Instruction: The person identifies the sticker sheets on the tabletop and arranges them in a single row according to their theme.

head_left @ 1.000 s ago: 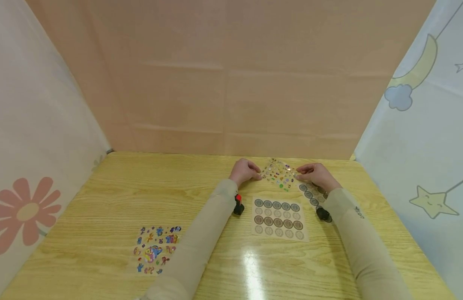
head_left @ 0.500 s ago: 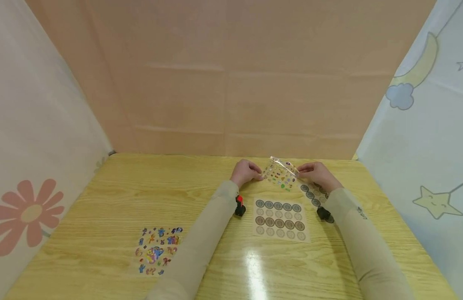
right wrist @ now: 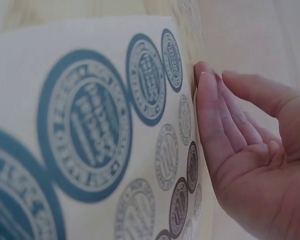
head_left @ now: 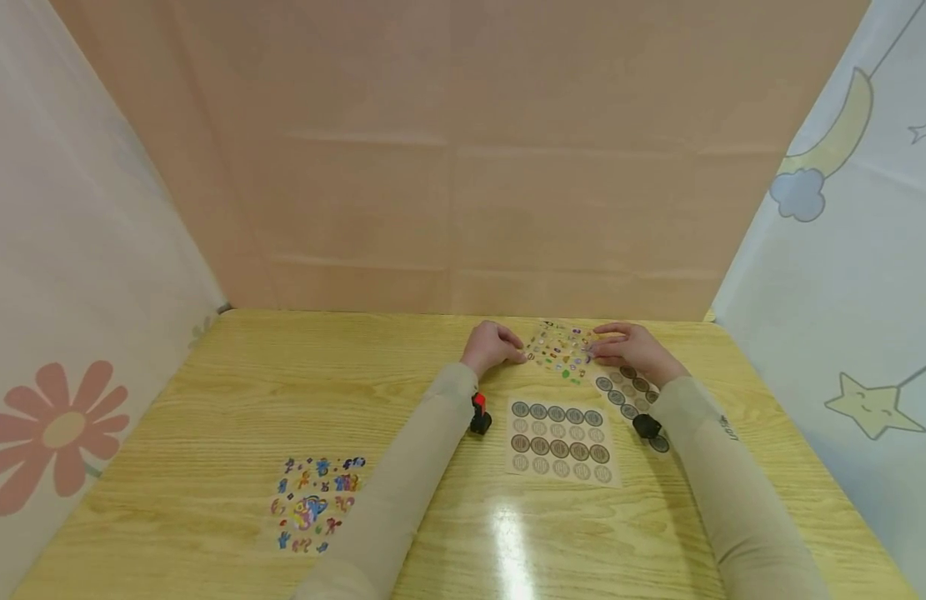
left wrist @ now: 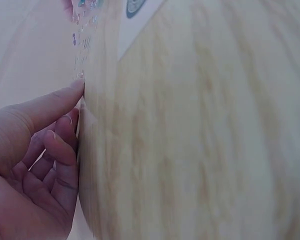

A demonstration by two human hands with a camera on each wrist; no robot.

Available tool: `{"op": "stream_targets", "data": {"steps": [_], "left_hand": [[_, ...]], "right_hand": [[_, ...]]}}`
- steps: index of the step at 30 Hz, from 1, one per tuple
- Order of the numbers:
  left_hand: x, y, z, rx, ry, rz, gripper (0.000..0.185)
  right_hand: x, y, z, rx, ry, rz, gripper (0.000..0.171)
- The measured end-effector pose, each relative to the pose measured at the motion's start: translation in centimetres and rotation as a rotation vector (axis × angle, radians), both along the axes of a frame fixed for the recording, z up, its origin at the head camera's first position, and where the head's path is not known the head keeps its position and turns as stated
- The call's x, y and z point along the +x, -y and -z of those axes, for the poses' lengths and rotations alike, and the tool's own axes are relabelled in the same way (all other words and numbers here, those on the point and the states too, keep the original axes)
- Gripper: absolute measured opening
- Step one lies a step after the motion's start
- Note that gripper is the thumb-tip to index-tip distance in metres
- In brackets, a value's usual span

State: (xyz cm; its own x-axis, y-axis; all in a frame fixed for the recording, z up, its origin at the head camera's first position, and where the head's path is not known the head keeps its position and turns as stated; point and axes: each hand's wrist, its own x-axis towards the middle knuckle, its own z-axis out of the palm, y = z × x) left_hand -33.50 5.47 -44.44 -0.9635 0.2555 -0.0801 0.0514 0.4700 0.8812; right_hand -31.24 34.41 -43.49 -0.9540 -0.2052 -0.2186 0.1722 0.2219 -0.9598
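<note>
Okay, clear sheet of tiny multicoloured stickers point(head_left: 558, 348) lies near the far edge of the wood-grain bench point(head_left: 342, 392), between the two hands. Left hand point(head_left: 491, 346) is at its left corner: thumb tip on the sheet's edge, other fingers curled in behind; can't tell if the corner is pinched or only pressed. Right hand point(head_left: 637, 350) is at the right edge, fingers loosely extended and slightly parted, thumb a small gap from the index, nothing seen gripped between them. Angled sheet of round labels point(head_left: 628, 393) sits partly under the right hand and wrist. Rectangular sheet of round labels point(head_left: 563, 440) lies nearer, between the forearms. Cartoon-pony sticker sheet point(head_left: 308, 504) is beside the left sleeve point(head_left: 402, 492).
</note>
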Motion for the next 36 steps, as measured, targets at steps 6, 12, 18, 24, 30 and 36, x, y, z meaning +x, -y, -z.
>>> {"op": "stream_targets", "data": {"steps": [6, 12, 18, 24, 30, 36], "left_hand": [[0.1, -0.1, -0.1, -0.008, -0.006, -0.001, 0.016], [-0.2, -0.1, 0.0, -0.005, -0.008, 0.004, 0.019], [-0.5, -0.3, 0.2, -0.001, -0.012, -0.018, 0.026], [-0.9, -0.3, 0.4, 0.075, 0.010, 0.001, 0.020], [-1.1, 0.4, 0.4, 0.159, 0.094, 0.083, 0.013], [-0.9, 1.3, -0.2, 0.319, 0.188, 0.207, 0.012]], "right_hand": [[0.0, -0.2, -0.1, -0.072, 0.038, 0.002, 0.051], [0.1, 0.1, -0.7, -0.122, 0.059, 0.030, 0.050], [0.2, 0.5, -1.2, -0.141, 0.052, 0.065, 0.043], [0.3, 0.7, -1.4, -0.167, 0.034, 0.082, 0.038], [1.1, 0.9, -1.8, -0.207, 0.017, 0.064, 0.036], [2.1, 1.4, -2.5, -0.200, 0.038, -0.033, 0.042]]}}
